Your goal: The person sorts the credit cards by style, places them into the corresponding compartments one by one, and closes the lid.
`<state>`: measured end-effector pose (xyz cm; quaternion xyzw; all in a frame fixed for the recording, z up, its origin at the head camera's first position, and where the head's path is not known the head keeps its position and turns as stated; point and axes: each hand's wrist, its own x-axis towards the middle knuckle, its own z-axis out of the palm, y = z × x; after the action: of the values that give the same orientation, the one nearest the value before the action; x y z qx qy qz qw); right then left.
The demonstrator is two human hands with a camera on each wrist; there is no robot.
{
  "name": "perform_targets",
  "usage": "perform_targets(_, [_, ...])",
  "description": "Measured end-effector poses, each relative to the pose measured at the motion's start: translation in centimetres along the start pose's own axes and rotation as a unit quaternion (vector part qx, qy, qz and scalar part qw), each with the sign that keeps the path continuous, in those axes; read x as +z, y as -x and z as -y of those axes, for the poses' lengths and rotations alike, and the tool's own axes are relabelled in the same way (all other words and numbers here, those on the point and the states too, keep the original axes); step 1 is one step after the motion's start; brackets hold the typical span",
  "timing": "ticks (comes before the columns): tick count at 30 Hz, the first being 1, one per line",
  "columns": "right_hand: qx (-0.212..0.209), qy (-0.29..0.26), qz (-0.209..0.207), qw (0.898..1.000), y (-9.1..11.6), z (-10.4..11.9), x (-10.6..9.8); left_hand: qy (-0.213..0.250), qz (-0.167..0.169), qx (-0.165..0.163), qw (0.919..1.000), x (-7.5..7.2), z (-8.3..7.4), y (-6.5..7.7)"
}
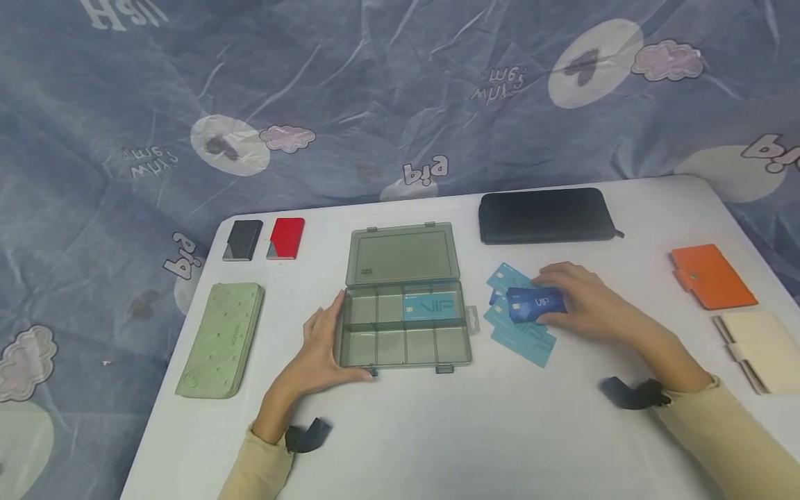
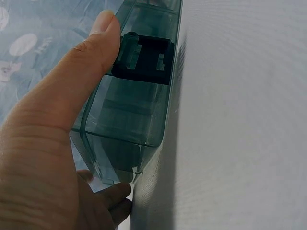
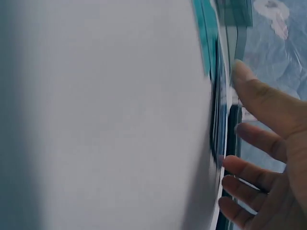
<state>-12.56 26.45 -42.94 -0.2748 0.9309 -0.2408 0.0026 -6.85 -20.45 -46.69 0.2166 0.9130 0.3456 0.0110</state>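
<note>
Right hand (image 1: 584, 302) spread around dark card (image 1: 530, 305), at box (image 1: 390, 347) three o'clock; left hand (image 1: 319, 354) spread along box; dragging, I judge remotely, could scatter pale cards (image 1: 526, 343).

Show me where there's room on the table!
Most room: the near white table between the sleeves, in front of the open box. A smaller patch: between the green case and left hand. Crowded: between box and right hand, where cards lie spread.

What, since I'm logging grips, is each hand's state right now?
Left hand: open, thumb and fingers against the tinted case at its corner.
Right hand: fingers at the dark blue VIP card; gripping or just touching, cannot be told.
</note>
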Motion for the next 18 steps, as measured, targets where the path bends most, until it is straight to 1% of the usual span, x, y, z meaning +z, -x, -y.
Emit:
perform_targets(3, [0.008,0.015,0.001,1.000,0.6,-0.6,-0.3,-0.001,-0.001,0.006,1.0000,0.0,0.0,0.0])
perform_targets(10, [0.009,0.017,-0.001,1.000,0.5,-1.0,-0.1,0.001,-0.005,0.007,1.0000,0.0,0.0,0.1])
perform_targets(15, [0.035,0.015,0.007,0.999,0.4,-1.3,-0.2,0.002,-0.005,0.013,0.9999,0.1,0.0,0.0])
perform_targets(18, [0.047,0.011,0.000,0.999,0.4,-1.4,-0.3,0.001,-0.003,0.013,0.9999,0.1,0.0,0.0])
